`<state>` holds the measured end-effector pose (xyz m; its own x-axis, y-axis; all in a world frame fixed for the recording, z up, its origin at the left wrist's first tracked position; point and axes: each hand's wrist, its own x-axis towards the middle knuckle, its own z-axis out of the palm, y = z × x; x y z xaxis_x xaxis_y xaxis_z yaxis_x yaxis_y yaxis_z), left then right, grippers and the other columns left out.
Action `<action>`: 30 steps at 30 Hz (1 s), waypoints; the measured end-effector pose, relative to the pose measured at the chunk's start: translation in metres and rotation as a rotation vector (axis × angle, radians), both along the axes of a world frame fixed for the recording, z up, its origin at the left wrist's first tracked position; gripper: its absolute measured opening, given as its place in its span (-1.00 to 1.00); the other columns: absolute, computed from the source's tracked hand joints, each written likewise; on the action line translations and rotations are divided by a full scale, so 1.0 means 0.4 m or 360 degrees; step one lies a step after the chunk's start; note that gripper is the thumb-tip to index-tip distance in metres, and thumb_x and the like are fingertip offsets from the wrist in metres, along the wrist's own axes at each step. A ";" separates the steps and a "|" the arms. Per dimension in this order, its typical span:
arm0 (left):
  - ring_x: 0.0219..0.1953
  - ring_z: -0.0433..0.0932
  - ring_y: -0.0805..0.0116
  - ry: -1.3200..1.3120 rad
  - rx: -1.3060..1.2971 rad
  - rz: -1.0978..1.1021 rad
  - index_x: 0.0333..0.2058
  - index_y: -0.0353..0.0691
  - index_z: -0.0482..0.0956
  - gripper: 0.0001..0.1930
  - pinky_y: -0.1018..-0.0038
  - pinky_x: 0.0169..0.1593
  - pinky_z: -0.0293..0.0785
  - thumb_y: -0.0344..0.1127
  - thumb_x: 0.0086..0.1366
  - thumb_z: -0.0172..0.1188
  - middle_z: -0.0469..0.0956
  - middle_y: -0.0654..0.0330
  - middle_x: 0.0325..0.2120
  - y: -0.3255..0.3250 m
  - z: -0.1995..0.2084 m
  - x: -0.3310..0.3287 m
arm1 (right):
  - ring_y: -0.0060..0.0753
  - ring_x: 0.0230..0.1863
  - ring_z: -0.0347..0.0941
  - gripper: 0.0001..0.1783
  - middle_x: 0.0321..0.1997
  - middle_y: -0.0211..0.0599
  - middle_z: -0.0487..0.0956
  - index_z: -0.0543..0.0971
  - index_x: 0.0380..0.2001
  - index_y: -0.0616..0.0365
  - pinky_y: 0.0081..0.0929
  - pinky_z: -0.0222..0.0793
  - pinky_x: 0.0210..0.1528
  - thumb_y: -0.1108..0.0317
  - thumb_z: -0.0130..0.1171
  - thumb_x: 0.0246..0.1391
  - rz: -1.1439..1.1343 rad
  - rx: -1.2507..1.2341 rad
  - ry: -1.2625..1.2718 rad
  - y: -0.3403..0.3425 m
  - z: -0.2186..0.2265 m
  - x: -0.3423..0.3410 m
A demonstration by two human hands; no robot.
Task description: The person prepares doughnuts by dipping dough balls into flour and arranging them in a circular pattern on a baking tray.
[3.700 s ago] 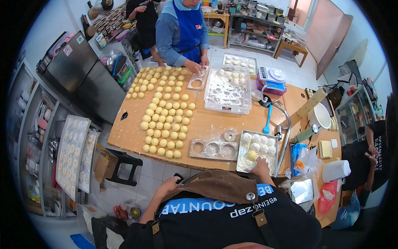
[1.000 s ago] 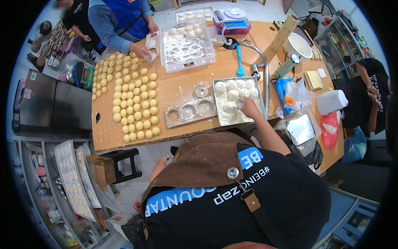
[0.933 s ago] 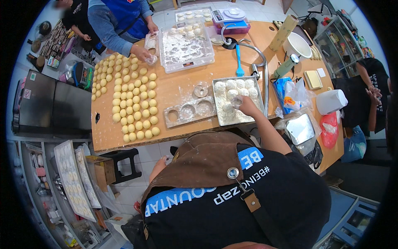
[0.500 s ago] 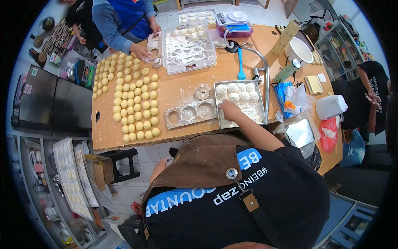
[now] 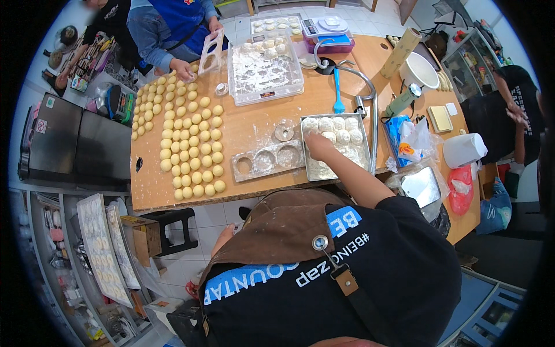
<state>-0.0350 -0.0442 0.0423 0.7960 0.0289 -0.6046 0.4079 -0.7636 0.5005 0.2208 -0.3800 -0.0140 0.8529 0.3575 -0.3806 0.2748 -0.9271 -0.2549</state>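
Note:
My right hand (image 5: 317, 144) reaches into a floured metal tray (image 5: 366, 156) of white dough balls (image 5: 342, 130). Its fingers bend down onto a dough ball at the tray's left side. Just left of the tray lies a long mould with three round hollows (image 5: 267, 162), and a small round ring (image 5: 284, 132) lies above it. Only my left forearm (image 5: 222, 243) shows, below the table edge; the hand is hidden behind my brown apron.
Rows of yellow dough balls (image 5: 191, 144) cover the left of the wooden table (image 5: 248, 124). A clear box of floured pieces (image 5: 265, 68), a blue spatula (image 5: 337, 92), a scale (image 5: 327, 29) and a white bowl (image 5: 419, 70) stand farther back. A person in a blue apron (image 5: 173, 23) holds a mould opposite.
My right hand has slid from the middle of the metal tray to its left side. The person opposite has lifted a mould off the table.

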 end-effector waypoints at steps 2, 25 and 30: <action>0.06 0.39 -0.06 0.0022 0.0007 0.0003 0.00 -0.32 0.39 -0.44 0.27 0.09 0.31 -0.13 0.07 0.22 0.43 -0.19 -0.05 -0.004 0.006 0.005 | -0.02 0.03 0.38 -0.65 -0.04 -0.03 0.42 0.41 -0.14 0.19 -0.19 0.39 0.00 0.53 0.06 -0.09 0.0048 -0.0015 -0.0004 -0.015 0.000 -0.004; 0.06 0.39 -0.04 -0.0088 -0.0017 -0.0136 0.00 -0.30 0.39 -0.43 0.28 0.10 0.29 -0.08 0.07 0.21 0.44 -0.15 -0.04 -0.003 -0.008 0.023 | 0.03 0.05 0.34 -0.50 -0.03 0.02 0.42 0.42 -0.08 0.20 -0.20 0.30 0.06 0.61 0.04 -0.24 -0.0108 0.0399 -0.0209 -0.056 0.005 0.022; 0.06 0.39 -0.04 0.0007 0.0029 -0.0036 0.00 -0.33 0.39 -0.44 0.27 0.10 0.30 -0.11 0.07 0.21 0.44 -0.16 -0.04 0.005 -0.032 0.001 | -0.04 -0.02 0.43 -0.61 -0.08 -0.02 0.50 0.49 -0.17 0.15 -0.20 0.39 -0.04 0.53 0.10 -0.20 -0.0012 0.0237 0.0007 -0.069 0.015 -0.035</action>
<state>-0.0346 -0.0421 0.0296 0.7940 0.0219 -0.6075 0.3925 -0.7816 0.4848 0.2067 -0.4077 -0.0079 0.8541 0.4036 -0.3279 0.2663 -0.8811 -0.3909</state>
